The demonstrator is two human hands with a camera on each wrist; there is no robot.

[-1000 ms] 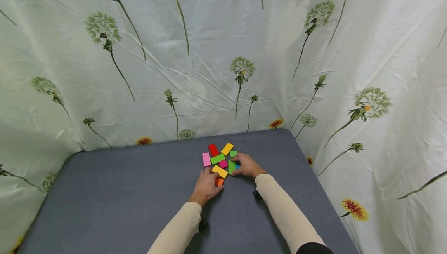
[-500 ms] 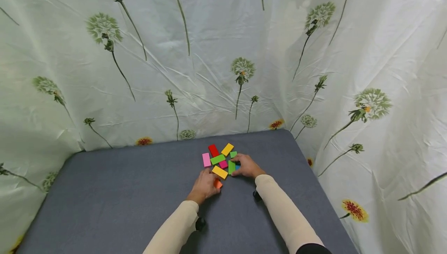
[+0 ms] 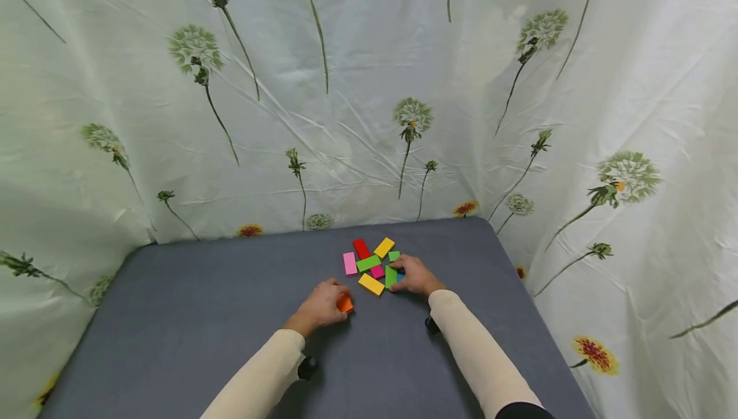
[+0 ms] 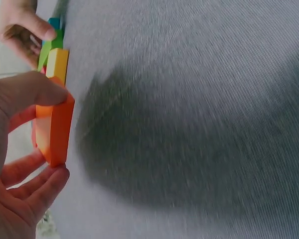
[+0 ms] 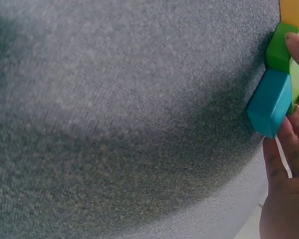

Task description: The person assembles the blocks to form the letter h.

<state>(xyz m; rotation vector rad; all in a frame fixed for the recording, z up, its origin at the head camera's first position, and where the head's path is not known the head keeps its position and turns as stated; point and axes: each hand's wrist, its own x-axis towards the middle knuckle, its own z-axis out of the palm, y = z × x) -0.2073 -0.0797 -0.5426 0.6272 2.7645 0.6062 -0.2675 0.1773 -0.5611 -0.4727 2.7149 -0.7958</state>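
Observation:
My left hand (image 3: pixel 319 303) pinches an orange block (image 4: pixel 61 130) between thumb and fingertips, just front-left of a loose group of coloured blocks. The left wrist view shows the orange block tilted, with a broad shadow on the cloth beside it. My right hand (image 3: pixel 419 276) lies at the group's right side, thumb and fingers at opposite ends of a green block (image 3: pixel 391 277). Against that one sits a blue block (image 5: pixel 270 99), partly covered by the hand in the head view. The nearest block to the orange one is a yellow block (image 3: pixel 371 284).
Behind these lie a pink block (image 3: pixel 350 264), a red block (image 3: pixel 361 249), another green block (image 3: pixel 369 263), a magenta block (image 3: pixel 377 271), a second yellow block (image 3: pixel 384 247) and a small green piece (image 3: pixel 394 255). A flowered curtain (image 3: pixel 346 118) hangs behind the grey table (image 3: pixel 219 316).
My left hand has drawn the orange block out from beside the front yellow block, toward the left. The right hand stays at the green block. The head view has turned slightly left.

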